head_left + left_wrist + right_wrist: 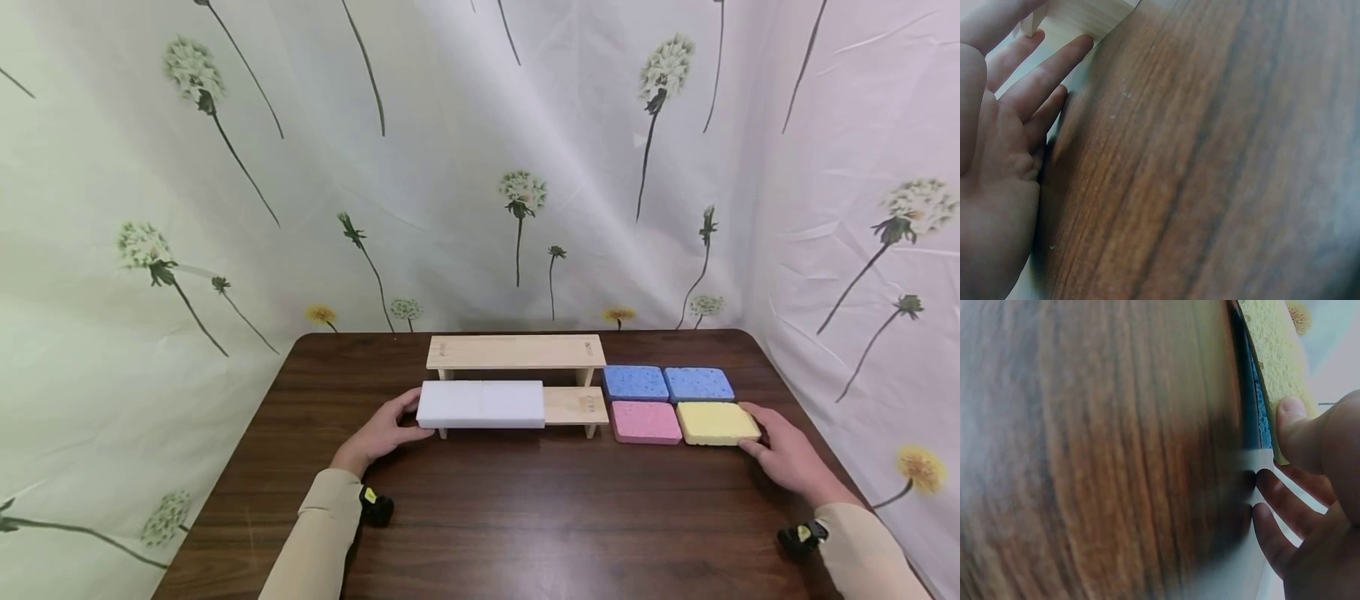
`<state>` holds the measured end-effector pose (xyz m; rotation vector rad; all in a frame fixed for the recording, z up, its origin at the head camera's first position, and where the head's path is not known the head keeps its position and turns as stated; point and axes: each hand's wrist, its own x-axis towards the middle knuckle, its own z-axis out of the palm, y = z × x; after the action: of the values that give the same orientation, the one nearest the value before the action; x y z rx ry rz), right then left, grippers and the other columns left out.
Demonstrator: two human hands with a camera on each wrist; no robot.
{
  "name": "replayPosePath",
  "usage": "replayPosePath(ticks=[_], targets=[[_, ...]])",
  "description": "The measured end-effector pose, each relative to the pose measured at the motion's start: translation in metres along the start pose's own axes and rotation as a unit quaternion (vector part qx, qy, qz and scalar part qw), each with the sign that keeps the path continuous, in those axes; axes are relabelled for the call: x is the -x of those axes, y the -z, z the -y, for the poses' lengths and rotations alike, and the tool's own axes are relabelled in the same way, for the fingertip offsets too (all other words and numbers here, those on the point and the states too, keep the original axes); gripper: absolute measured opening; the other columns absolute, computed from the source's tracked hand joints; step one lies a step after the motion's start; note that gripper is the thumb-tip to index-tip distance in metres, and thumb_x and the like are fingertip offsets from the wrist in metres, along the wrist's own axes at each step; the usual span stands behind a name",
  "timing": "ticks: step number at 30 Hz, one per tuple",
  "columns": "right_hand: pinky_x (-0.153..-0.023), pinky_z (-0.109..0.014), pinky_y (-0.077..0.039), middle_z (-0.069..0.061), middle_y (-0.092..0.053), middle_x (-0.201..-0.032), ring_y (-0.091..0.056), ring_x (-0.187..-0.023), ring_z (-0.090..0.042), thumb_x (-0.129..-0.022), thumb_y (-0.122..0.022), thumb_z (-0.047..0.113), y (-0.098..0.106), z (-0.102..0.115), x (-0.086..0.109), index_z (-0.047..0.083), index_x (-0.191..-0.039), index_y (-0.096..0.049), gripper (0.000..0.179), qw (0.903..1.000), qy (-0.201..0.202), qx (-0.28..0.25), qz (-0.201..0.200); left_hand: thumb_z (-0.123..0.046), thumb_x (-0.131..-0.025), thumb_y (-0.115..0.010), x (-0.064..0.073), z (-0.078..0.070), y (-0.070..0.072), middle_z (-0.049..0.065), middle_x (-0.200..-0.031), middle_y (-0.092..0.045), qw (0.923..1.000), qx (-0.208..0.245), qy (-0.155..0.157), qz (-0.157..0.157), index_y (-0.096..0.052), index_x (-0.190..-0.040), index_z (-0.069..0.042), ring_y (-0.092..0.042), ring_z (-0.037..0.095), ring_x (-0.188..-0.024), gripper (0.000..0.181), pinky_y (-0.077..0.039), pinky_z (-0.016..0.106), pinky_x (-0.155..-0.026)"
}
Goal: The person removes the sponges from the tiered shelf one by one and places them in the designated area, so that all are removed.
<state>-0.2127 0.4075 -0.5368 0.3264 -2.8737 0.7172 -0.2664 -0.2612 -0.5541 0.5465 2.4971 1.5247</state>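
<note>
Two white foam blocks [481, 405] lie side by side on the front wooden shelf [574, 406]. At the left end of the blocks, my left hand [385, 427] grips the left one, thumb along the front and fingers behind. In the left wrist view, the fingertips are close to the pale wood. My right hand [787, 448] pinches the right end of a yellow sponge [717, 423], its thumb on the front face in the right wrist view. A strip of blue sponge [1262, 409] shows along the yellow sponge's edge there. Left of the yellow sponge lies a pink sponge [646, 422].
Two blue sponges [634, 382] sit behind the pink and yellow ones. A second wooden shelf [516, 352] stands behind the front shelf. All of it is on a dark wooden table [525, 517], with a dandelion-print curtain [450, 183] around the back and sides.
</note>
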Motion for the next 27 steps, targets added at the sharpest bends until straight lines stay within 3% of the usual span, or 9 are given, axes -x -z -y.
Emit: replayPosePath(ticks=[9,27], targets=[[-0.100,-0.072,-0.040,-0.045,-0.049,-0.137,-0.048,-0.124,-0.062,-0.090,-0.078,0.004,-0.0006,-0.0022,-0.0033,-0.019,-0.143,-0.044,0.067,0.9974,-0.042,0.022,0.054,-0.015,-0.092,-0.084,-0.0004,0.0003,-0.0001,0.019,-0.145,-0.062,0.9999,-0.010,-0.012,-0.002,-0.044,-0.158,-0.002,-0.051,0.035,-0.137,0.078,-0.034,0.058,-0.115],[-0.100,-0.072,-0.040,-0.046,-0.050,-0.137,-0.049,-0.124,-0.063,-0.089,-0.078,0.003,0.0007,0.0002,-0.0079,-0.020,-0.143,-0.044,0.069,0.9968,-0.027,0.031,0.069,-0.015,-0.090,-0.085,0.0014,-0.0007,-0.0004,0.018,-0.144,-0.063,0.9999,-0.007,-0.007,0.000,-0.045,-0.157,-0.003,-0.052,0.034,-0.137,0.079,-0.034,0.058,-0.115]])
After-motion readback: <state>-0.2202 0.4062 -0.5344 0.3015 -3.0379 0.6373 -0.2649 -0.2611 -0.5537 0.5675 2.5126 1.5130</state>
